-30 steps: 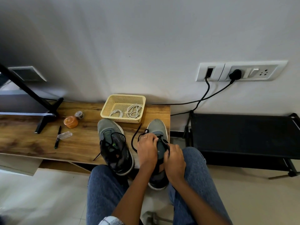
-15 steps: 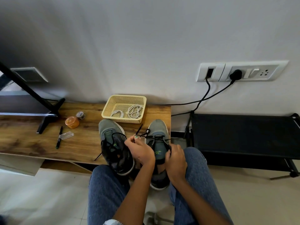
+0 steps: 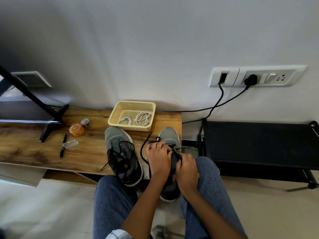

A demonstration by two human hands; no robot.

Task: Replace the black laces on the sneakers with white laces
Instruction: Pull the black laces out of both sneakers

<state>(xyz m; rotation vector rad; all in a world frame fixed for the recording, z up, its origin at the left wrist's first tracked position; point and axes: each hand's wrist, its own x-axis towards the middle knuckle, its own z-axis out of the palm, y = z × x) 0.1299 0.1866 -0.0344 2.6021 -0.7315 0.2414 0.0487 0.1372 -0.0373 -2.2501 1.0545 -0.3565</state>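
Two grey sneakers lie on the wooden bench, toes toward the wall. The left sneaker (image 3: 123, 156) keeps its loosened black lace. Both hands cover the middle of the right sneaker (image 3: 168, 136). My left hand (image 3: 159, 158) lies over its tongue, fingers curled at the black lace (image 3: 144, 152), whose loose end loops out to the left. My right hand (image 3: 187, 169) grips the shoe's right side, fingers curled at the lace. Two coiled white laces (image 3: 142, 118) lie in the yellow basket (image 3: 133, 105) behind the shoes.
On the bench (image 3: 34, 150) to the left are a black pen (image 3: 63, 146), a clear small case (image 3: 70, 144), an orange jar (image 3: 76, 129), a small tape roll (image 3: 85, 122) and a black stand foot (image 3: 50, 123). A black rack (image 3: 259, 144) stands right; cables hang from wall sockets (image 3: 250, 78).
My left hand, which had drawn lace out toward the left sneaker half a second ago, is back over the right sneaker's tongue. The right hand stays on the shoe's side.
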